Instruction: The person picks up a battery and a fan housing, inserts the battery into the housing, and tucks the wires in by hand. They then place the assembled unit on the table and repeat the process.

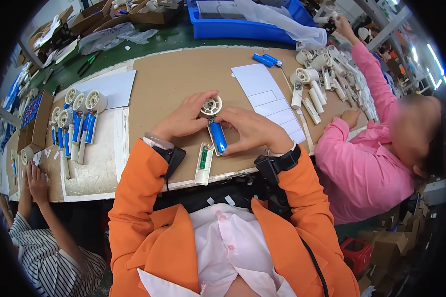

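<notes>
In front of me on the brown board lies a small handheld fan (211, 105) with a round, spoked white head. A blue cylindrical battery (217, 137) sits in its open handle. My left hand (187, 117) curls its fingers and thumb around the head from the left. On the other side, my right hand (256, 129) grips the handle, fingers near the neck and thumb at the battery's lower end. Just below rests a loose white handle half (203, 164) with a green circuit board (203, 156) in it. Wiring at the neck is partly hidden by my fingers.
Several fan assemblies with batteries (79, 116) lie at left, and a heap of white fan parts (327, 74) at right. Two blue batteries (267, 60) sit beyond a white sheet (267, 96). A blue bin (252, 27) stands behind. Co-workers' hands are at both sides.
</notes>
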The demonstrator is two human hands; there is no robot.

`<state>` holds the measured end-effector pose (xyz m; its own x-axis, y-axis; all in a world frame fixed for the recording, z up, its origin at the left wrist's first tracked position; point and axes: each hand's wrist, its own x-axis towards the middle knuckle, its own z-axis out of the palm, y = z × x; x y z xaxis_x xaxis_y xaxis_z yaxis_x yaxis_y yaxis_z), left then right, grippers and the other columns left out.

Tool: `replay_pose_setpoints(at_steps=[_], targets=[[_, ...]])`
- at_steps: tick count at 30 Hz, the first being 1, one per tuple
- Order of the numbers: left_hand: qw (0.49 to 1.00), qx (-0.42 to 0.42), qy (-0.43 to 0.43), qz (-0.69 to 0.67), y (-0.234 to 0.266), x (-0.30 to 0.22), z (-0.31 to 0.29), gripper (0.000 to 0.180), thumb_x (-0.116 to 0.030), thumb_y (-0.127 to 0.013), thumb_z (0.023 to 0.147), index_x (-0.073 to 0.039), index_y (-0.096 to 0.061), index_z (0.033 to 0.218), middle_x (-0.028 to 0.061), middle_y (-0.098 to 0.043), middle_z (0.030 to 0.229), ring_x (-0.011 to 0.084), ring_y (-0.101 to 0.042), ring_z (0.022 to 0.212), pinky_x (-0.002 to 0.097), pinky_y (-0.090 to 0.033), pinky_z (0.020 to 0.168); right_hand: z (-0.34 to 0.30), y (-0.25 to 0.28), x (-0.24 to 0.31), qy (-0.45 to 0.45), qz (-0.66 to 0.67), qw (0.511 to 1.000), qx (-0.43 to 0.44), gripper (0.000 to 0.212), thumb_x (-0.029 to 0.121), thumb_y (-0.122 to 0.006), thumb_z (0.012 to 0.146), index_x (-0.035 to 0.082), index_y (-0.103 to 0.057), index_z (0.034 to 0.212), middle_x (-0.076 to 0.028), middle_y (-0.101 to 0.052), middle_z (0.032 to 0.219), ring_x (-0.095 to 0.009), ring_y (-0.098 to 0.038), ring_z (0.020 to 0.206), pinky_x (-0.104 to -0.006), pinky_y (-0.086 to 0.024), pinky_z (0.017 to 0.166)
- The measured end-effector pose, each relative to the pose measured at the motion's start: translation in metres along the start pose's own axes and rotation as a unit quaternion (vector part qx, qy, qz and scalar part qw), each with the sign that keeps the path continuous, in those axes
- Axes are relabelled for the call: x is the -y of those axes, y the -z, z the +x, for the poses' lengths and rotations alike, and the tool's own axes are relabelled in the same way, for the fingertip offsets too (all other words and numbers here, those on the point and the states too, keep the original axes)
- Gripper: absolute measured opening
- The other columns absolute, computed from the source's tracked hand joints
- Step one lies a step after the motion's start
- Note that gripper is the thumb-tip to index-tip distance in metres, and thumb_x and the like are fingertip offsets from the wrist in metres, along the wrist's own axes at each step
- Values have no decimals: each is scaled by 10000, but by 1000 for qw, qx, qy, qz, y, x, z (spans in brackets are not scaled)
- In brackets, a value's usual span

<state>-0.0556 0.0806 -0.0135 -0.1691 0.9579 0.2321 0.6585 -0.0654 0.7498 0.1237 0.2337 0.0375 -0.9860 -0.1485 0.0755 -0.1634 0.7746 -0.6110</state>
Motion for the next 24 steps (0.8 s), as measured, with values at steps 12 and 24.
replay_pose_setpoints(at_steps=[12,24], targets=[[999,-34,24,-15,-9,-10,1,853,-301,-847,713,-145,-413,1430,146,-484,1374,385,-427,1272,444,-351,1087,4,0,-2,-62,-8,998,30,715,324,-915,586,28,-523,1106,-107,-594,931,-277,-604,850,-354,-495,766],[999,-37,-13,37,-7,-7,1,832,-328,-833,727,-161,-421,1431,123,-497,1385,374,-404,1296,447,-317,1102,-23,-26,-33,-137,248,958,-40,793,397,-845,723,15,-455,1299,-56,-593,871,-145,-600,761,-263,-478,668]])
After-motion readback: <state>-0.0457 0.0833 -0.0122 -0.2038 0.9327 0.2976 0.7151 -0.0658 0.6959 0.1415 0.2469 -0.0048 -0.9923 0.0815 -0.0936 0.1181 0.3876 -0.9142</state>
